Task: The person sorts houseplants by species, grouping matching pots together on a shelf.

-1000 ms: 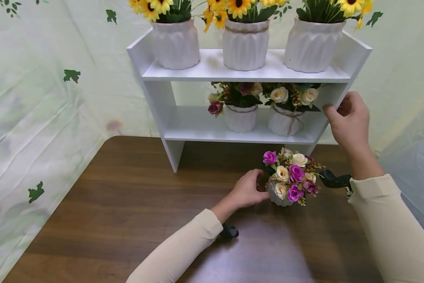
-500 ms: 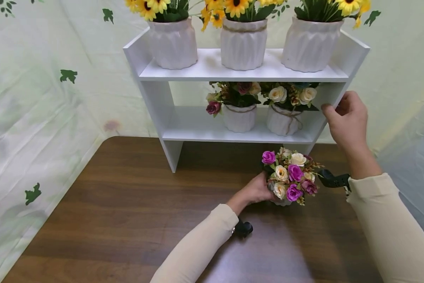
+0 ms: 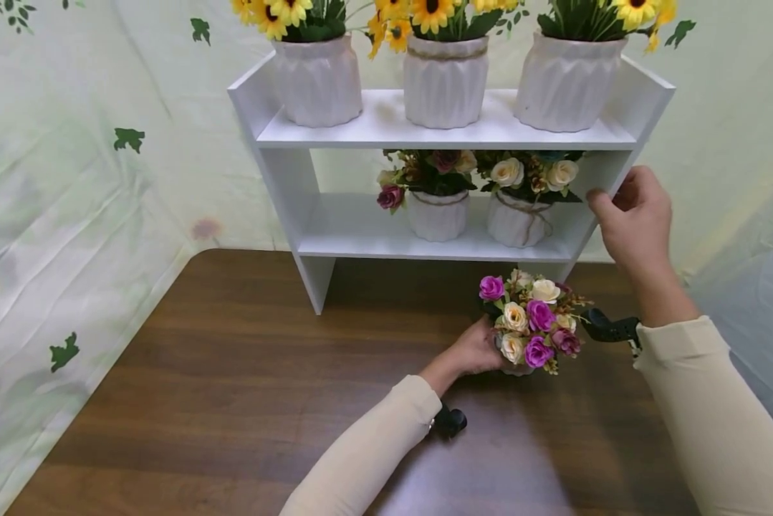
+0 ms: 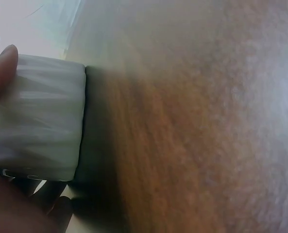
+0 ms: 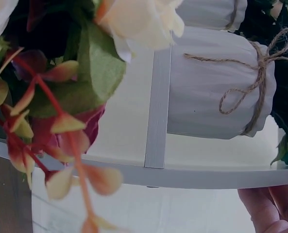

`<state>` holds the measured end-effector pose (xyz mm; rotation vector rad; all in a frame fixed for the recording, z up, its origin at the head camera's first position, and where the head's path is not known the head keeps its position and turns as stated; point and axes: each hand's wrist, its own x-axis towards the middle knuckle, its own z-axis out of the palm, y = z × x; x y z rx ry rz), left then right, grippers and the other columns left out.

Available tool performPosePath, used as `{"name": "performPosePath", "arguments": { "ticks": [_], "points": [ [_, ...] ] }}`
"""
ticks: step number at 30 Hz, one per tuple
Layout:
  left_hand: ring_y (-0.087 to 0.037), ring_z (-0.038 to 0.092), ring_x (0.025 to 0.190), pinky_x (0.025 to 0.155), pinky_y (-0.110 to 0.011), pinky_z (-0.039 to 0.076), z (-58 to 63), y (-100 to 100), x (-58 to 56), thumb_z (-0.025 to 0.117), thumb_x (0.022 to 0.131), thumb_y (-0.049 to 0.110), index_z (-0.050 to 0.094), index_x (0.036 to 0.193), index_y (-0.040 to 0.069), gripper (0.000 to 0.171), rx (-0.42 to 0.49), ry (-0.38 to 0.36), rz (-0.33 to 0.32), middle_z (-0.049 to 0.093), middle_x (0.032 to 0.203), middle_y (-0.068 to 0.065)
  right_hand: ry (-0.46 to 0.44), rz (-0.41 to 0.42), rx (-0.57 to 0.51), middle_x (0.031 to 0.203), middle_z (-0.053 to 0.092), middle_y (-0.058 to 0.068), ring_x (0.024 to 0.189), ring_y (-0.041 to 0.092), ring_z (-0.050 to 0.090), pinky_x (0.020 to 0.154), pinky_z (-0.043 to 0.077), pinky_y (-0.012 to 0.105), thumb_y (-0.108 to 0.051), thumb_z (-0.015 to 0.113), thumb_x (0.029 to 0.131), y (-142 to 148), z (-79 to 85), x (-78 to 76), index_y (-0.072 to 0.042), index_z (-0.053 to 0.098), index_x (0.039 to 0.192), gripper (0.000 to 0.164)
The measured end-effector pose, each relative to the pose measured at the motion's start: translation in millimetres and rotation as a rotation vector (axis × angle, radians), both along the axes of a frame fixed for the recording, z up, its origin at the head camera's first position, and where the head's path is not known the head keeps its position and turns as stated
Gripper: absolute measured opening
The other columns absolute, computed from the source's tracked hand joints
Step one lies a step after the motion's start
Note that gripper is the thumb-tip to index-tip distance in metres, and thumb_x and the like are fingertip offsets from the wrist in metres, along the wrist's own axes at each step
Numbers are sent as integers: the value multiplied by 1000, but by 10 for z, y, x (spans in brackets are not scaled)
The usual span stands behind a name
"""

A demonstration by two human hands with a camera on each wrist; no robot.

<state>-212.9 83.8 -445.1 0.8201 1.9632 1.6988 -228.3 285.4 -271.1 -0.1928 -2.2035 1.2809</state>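
A small flower pot with purple and cream roses [image 3: 539,315] stands on the brown table in front of the white shelf [image 3: 354,222]. My left hand [image 3: 478,350] grips its left side, partly hidden under the blooms. In the left wrist view, the white ribbed pot [image 4: 42,121] has my thumb on one side and fingers on the other, its base at the table. My right hand [image 3: 640,222] holds the shelf's right side panel [image 3: 653,107], thumb at the front edge. Fingers [image 5: 262,206] show along the panel's outer face in the right wrist view.
Two rose pots, one tied with a twine bow [image 3: 520,221] and one to its left [image 3: 438,216], occupy the middle shelf. Three sunflower pots, including a left one [image 3: 318,82], line the top. Black wrist camera mounts [image 3: 608,328] stick out from the sleeves. A leaf-printed cloth [image 3: 89,193] hangs behind.
My left hand has moved right from beside the rose pot and closed around it. The pot and my right hand on the shelf panel have stayed in place.
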Motion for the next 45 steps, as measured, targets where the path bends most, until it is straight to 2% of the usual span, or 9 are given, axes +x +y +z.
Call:
{"name": "performPosePath", "arguments": {
  "ticks": [4,7,14,20,22,25,31,39,45],
  "points": [
    [-14,58,125,102,-15,43,-11,9,8,87,71,11,47,143,7,82,-213,146,116,61,139,-10,-5,8,-1,114,59,-17,104,4,60,105,51,42,-28,58,95,-2,-11,-2,-24,56,130,35],
    [-10,65,106,90,-15,50,-5,17,20,92,66,27,61,130,10,73,-364,226,190,71,122,-7,-6,6,-3,115,59,-16,104,4,60,106,51,42,-28,59,95,-4,-10,-8,-24,56,130,35],
    [-14,68,98,85,-18,53,35,15,36,85,71,24,65,125,6,61,-465,296,219,74,115,-9,-4,14,-5,117,60,-14,105,4,60,106,50,42,-27,58,95,-2,-12,-13,-24,56,132,37],
    [-17,70,98,83,-19,53,71,-45,60,87,68,34,67,121,9,62,-526,292,243,76,110,-6,-16,13,6,116,60,-15,104,4,60,105,51,42,-27,59,95,-5,-39,-15,-23,56,131,36],
    [-18,70,98,82,-19,53,118,-127,78,88,67,37,68,121,10,64,-525,301,241,76,109,-6,-18,17,2,115,60,-16,103,3,60,105,51,42,-27,59,95,-4,-43,-23,-24,56,130,36],
    [-20,70,98,81,-22,54,207,-329,114,88,66,36,68,119,9,63,-480,336,225,76,109,-7,4,14,-4,109,60,-19,98,1,60,99,54,31,-26,60,93,-3,-34,-35,-25,58,125,31],
    [-24,69,99,83,-22,54,347,-921,268,77,72,21,63,121,-1,55,-324,351,200,74,110,-16,20,7,-16,99,59,-23,91,-3,59,81,49,15,-25,60,92,19,-15,-18,-29,59,113,22],
    [-26,60,122,106,-37,48,529,-1564,446,73,79,17,52,139,1,66,-196,178,232,64,133,-16,5,10,-13,102,59,-23,92,-3,59,81,50,14,-25,60,92,26,-19,-1,-28,59,116,23],
    [-21,63,112,100,-33,50,691,-1815,448,71,79,16,59,131,0,56,-229,238,276,68,125,-17,7,26,-17,106,61,-20,94,-1,60,87,53,16,-25,60,93,11,-8,2,-26,60,121,28]
  ]
}}
